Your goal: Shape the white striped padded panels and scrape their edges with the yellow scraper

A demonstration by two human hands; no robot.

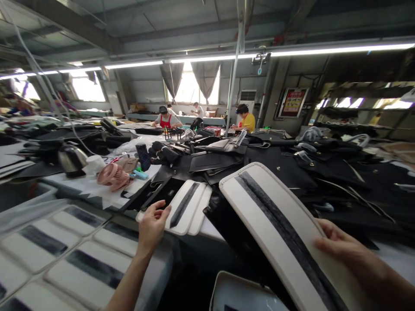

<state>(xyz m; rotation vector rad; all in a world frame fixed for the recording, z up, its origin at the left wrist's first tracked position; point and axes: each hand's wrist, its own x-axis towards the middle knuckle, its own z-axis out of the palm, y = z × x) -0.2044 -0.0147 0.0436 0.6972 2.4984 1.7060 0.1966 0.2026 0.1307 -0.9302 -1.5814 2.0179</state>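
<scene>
My right hand (345, 252) grips the right edge of a cream panel with a dark grey stripe down its middle (275, 224), which tilts up toward the centre. My left hand (152, 226) reaches forward with fingers loosely curled and apart, its tips touching the left edge of a small stack of the same striped panels (183, 209) on the table. It holds nothing.
Several striped panels lie flat in rows at lower left (65, 255). Black leather pieces (292, 172) cover the table ahead and right. A pink fan (112, 176) and a kettle (71, 160) stand at left. Other people (244, 119) work at far tables.
</scene>
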